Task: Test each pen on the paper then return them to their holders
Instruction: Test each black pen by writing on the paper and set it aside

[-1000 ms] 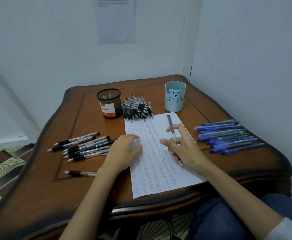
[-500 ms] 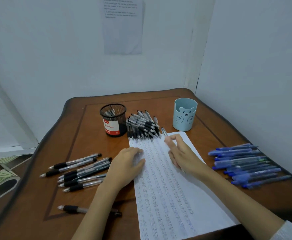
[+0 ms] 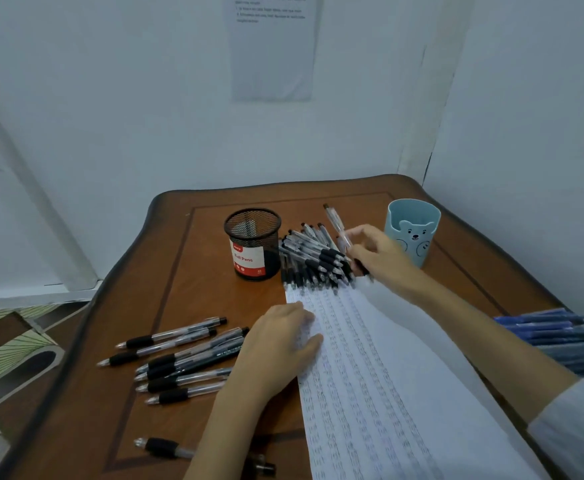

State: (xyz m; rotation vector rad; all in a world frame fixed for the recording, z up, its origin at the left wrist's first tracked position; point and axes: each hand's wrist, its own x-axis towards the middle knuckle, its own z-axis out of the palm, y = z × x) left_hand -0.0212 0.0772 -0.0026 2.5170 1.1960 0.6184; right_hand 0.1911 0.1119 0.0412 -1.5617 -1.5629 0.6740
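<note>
The right hand pinches a pen in curled fingers, its top angled up and away, with the pen pile just left of the grip, the blue cup just right, and nearer, the left hand lying flat on the paper.

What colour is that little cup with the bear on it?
The bear cup is pale blue, with a darker blue bear; seen in the head view.

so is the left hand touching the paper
Touching. The head view shows the left hand resting flat on the paper near its left edge.
</note>
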